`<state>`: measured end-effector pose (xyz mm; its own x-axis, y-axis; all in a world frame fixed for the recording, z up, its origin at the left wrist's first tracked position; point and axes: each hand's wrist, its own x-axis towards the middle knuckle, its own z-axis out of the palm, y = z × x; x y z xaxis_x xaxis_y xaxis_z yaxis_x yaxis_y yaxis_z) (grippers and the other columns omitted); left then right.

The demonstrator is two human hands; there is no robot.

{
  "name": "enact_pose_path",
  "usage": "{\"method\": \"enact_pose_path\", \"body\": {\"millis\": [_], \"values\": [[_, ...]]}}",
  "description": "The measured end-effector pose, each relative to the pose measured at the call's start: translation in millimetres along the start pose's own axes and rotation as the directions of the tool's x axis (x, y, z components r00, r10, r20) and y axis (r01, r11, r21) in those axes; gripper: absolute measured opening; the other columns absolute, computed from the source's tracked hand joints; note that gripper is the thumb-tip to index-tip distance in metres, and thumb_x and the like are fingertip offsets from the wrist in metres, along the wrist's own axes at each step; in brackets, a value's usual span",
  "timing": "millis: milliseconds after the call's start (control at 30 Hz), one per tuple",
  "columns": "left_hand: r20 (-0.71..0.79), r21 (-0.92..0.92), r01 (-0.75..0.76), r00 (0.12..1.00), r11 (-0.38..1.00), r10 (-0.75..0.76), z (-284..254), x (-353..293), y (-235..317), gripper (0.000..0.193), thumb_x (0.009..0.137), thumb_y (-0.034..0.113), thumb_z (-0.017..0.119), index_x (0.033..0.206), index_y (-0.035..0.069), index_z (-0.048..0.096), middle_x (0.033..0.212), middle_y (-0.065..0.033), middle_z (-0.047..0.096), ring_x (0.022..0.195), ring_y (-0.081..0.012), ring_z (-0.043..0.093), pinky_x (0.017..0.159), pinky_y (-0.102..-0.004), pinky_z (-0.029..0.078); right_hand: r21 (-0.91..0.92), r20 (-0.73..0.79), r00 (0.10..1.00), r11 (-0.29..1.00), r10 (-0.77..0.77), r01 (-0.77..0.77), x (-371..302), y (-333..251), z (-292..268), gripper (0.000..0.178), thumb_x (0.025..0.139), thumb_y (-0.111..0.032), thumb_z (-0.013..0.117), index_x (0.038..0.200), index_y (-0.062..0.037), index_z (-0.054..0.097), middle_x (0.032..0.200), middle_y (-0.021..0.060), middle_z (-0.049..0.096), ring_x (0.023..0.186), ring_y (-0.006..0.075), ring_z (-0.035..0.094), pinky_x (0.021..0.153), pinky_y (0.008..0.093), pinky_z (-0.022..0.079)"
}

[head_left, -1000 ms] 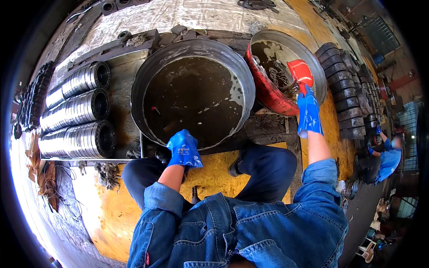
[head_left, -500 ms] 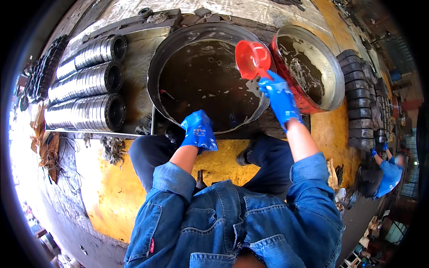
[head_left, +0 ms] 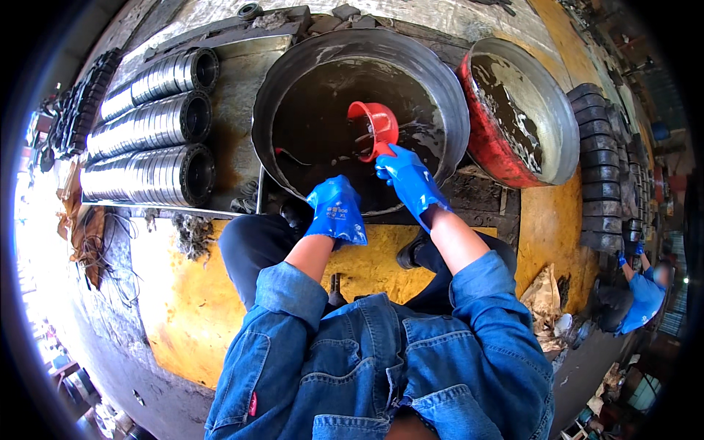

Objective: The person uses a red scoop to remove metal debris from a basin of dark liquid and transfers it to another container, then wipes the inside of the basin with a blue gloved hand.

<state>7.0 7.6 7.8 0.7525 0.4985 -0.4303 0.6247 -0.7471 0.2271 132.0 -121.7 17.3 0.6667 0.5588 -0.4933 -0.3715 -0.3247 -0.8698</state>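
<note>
A wide round metal basin (head_left: 453, 110) in front of me holds murky dark liquid. My right hand (head_left: 411, 180), in a blue rubber glove, is closed round the handle of a red plastic dipper (head_left: 383, 123). The dipper is tilted on its side over the liquid, its mouth turned to the left. My left hand (head_left: 335, 209), gloved the same way, is curled over the near rim of the basin; its fingertips are partly hidden. A small thin item with a red end (head_left: 290, 155) shows at the left of the liquid.
Left, rows of shiny metal rings (head_left: 147, 176) lie on a metal tray (head_left: 253, 81). A red drum (head_left: 488, 139) with dark liquid stands right of the basin. Beyond it are stacked dark blocks (head_left: 600, 169). Another person in blue (head_left: 639, 301) works at far right.
The red dipper has moved left and down in my right hand, from beside the drum to over the basin, and has tipped over. My left hand stays at the rim.
</note>
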Motion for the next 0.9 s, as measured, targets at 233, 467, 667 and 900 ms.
{"method": "enact_pose_path", "body": {"millis": [233, 467, 667, 900], "values": [[0.056, -0.106, 0.078, 0.996, 0.991, -0.072, -5, 4, 5, 0.026, 0.079, 0.024, 0.07, 0.102, 0.011, 0.073, 0.107, -0.0174, 0.072, 0.103, -0.0373, 0.068, 0.086, -0.0467, 0.055, 0.848, 0.422, 0.873, 0.232, 0.247, -0.476, 56, 45, -12, 0.008, 0.096, -0.006, 0.055, 0.096, 0.0007, 0.059, 0.092, 0.0162, 0.065, 0.103, 0.0253, 0.067, 0.078, 0.0251, 0.056], [0.033, -0.011, 0.015, 0.999, 1.0, -0.014, -2, 1, 2, 0.024, 0.08, 0.024, 0.069, 0.1, 0.011, 0.075, 0.107, -0.016, 0.072, 0.102, -0.0363, 0.068, 0.085, -0.0452, 0.055, 0.836, 0.532, 0.827, 0.038, 0.183, -0.547, 26, 6, -28, 0.03, 0.087, -0.009, 0.068, 0.112, 0.0028, 0.056, 0.112, 0.0212, 0.067, 0.054, 0.0115, 0.063, 0.04, 0.0188, 0.042], [-0.108, -0.066, -0.005, 0.994, 0.998, -0.003, 10, 1, -1, 0.018, 0.082, 0.024, 0.069, 0.093, 0.01, 0.075, 0.096, -0.0161, 0.073, 0.095, -0.0355, 0.07, 0.078, -0.0437, 0.057, 0.929, 0.368, 0.928, 0.017, 0.062, -0.37, -2, -42, -129, 0.034, 0.086, -0.006, 0.067, 0.118, -0.0067, 0.059, 0.123, 0.0218, 0.064, 0.056, 0.0136, 0.064, 0.045, 0.0212, 0.052], [-0.118, 0.068, -0.18, 0.975, 0.981, 0.187, 3, -9, -2, 0.017, 0.08, 0.023, 0.071, 0.085, 0.007, 0.072, 0.09, -0.018, 0.072, 0.088, -0.0371, 0.07, 0.075, -0.0457, 0.056, 0.942, -0.138, 0.986, 0.32, 0.098, 0.1, -42, -89, -231, 0.032, 0.088, -0.003, 0.067, 0.118, 0.0001, 0.059, 0.12, 0.0187, 0.066, 0.078, 0.017, 0.069, 0.056, 0.0204, 0.058]]}}
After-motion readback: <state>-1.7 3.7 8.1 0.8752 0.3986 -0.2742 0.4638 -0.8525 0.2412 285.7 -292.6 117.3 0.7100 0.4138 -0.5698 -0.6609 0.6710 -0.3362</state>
